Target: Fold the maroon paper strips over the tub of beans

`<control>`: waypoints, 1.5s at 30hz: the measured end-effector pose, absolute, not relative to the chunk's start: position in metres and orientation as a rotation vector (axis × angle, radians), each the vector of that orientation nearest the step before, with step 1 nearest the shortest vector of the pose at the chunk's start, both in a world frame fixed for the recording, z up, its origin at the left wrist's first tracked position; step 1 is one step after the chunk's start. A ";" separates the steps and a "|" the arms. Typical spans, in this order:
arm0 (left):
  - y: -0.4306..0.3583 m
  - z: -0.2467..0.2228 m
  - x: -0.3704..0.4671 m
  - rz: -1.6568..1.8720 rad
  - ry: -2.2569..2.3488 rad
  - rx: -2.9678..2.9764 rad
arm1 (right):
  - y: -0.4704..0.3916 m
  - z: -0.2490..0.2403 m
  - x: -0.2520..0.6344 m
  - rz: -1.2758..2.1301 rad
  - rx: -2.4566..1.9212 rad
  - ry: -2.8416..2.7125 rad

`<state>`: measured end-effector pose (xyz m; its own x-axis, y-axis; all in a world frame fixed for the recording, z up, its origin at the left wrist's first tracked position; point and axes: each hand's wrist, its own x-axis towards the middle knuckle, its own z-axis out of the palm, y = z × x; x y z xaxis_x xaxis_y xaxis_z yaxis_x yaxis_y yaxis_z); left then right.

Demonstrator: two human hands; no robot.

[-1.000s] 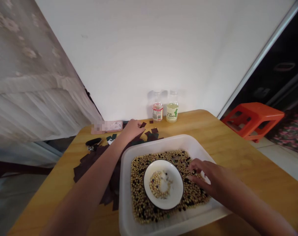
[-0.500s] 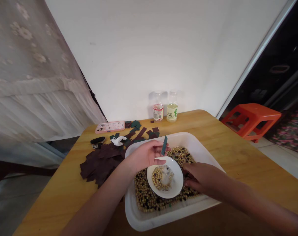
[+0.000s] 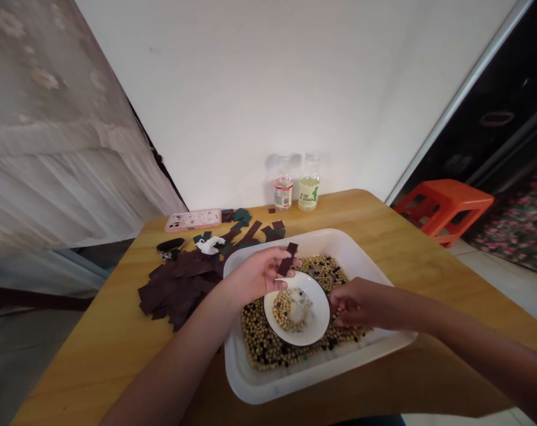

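My left hand (image 3: 264, 275) is above the far left side of a white bowl (image 3: 271, 318), its fingers closed on a small dark brown strip (image 3: 288, 259) that stands tilted upward. In the bowl lie tan beads (image 3: 287, 312) with a few dark and clear ones. The bowl rests on a layer of tan and black beads (image 3: 262, 337) in a white plastic tray (image 3: 255, 390). By the bowl's right rim is my right hand (image 3: 355, 303), fingers curled together low over the beads; what they pinch, if anything, is hidden.
Left of the tray spreads a heap of dark brown pieces (image 3: 180, 290), with green pieces (image 3: 242, 216) behind. A pink phone (image 3: 193, 220), a black strap (image 3: 171, 244) and white crumpled tissue (image 3: 210, 244) lie nearby. Two bottles (image 3: 283, 192) stand by the wall; an orange stool (image 3: 446, 201) is right.
The strip in my left hand showed a green face before and shows dark brown now. My right hand stays by the bowl with its fingers slightly shifted. The whole view has tilted a little.
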<state>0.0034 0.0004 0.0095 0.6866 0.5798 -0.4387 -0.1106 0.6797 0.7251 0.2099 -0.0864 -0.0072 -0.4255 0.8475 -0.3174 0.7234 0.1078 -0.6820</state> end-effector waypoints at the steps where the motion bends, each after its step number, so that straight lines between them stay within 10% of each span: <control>1: 0.000 0.009 0.004 0.432 0.729 0.731 | -0.085 -0.007 0.212 1.235 -1.592 -2.200; 40: 0.002 0.008 0.008 0.353 0.717 0.640 | -0.031 -0.002 0.212 0.719 -1.489 -1.819; 45: 0.002 0.005 0.007 0.356 0.661 0.659 | -0.027 0.024 0.193 1.180 -1.254 -1.641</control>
<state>0.0068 0.0018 0.0050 0.7407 0.5001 -0.4487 -0.0993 0.7420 0.6630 0.1932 -0.0268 0.0239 -0.2441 0.9694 0.0256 0.2840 0.0967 -0.9539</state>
